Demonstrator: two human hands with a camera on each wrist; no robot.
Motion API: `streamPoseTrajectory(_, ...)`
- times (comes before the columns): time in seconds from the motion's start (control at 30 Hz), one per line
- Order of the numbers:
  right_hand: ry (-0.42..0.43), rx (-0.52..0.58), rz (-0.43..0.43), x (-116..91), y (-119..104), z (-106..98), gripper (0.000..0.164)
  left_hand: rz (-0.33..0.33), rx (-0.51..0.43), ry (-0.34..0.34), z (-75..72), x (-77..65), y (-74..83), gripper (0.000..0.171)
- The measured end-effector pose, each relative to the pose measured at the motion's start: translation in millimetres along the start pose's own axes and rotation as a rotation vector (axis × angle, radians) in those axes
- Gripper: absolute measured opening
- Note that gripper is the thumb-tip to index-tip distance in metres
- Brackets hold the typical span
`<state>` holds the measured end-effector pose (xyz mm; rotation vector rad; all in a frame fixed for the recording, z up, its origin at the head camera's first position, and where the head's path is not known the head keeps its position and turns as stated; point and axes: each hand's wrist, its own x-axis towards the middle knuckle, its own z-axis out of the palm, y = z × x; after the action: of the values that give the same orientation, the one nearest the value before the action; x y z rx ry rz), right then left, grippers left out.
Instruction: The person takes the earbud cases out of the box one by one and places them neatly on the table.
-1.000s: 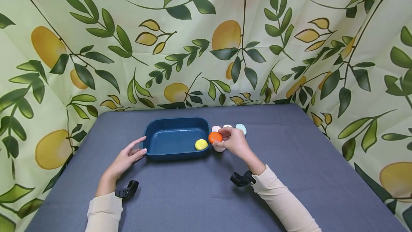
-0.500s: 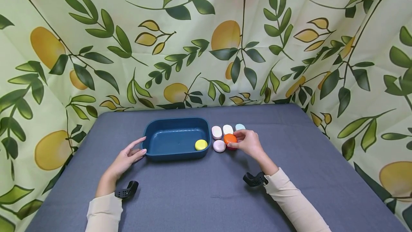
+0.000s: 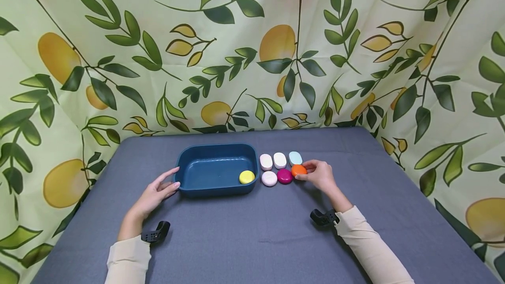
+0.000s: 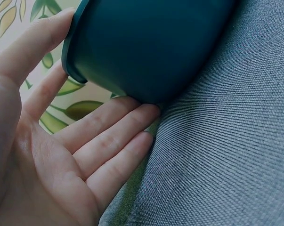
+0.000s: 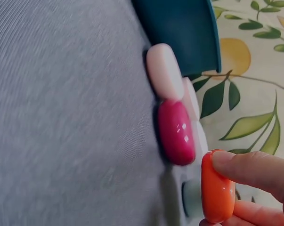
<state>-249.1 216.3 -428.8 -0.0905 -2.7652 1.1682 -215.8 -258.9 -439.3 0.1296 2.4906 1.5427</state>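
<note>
My right hand (image 3: 322, 176) pinches a thick, glossy orange disc (image 3: 298, 170) between thumb and fingers. In the right wrist view the orange disc (image 5: 218, 190) is on edge, close over the cloth. Just left of it lies a magenta disc (image 3: 284, 176), then a pale pink disc (image 3: 269, 179). Behind them sit an oval pink piece (image 3: 266, 161), an oval white piece (image 3: 279, 161) and a light blue piece (image 3: 295, 158). My left hand (image 3: 157, 191) touches the left end of a dark blue tub (image 3: 215, 192), with fairly straight fingers against its wall and the thumb at its rim.
A yellow disc (image 3: 247, 177) lies in the tub's front right corner. Grey-blue cloth (image 3: 236, 240) covers the table. Behind and at the sides hangs a leaf-patterned curtain (image 3: 244, 78). Each wrist wears a black camera mount (image 3: 324, 217).
My right hand has carried the orange disc rightward from beside the tub, past the magenta disc to the row's right end. The pieces behind it now show. My left hand and the tub stay put.
</note>
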Motion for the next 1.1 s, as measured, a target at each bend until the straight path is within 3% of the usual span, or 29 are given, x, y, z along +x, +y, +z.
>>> streamPoseTrajectory(0.37, -0.011, -0.038, 0.004, 4.4, 12.6, 5.2, 0.044, 0.001, -0.005, -0.002, -0.4, 0.3, -1.0, 0.063)
streamPoseTrajectory(0.73, -0.042, -0.113, -0.022, 0.2, 7.6, 4.9, 0.045, 0.010, -0.009, -0.002, 0.3, 2.6, -1.4, 0.064)
streamPoseTrajectory(1.1, -0.027, -0.094, -0.046, -2.2, -1.1, -0.6, 0.046, 0.003, -0.013, -0.002, 0.0, 1.2, -0.8, 0.064)
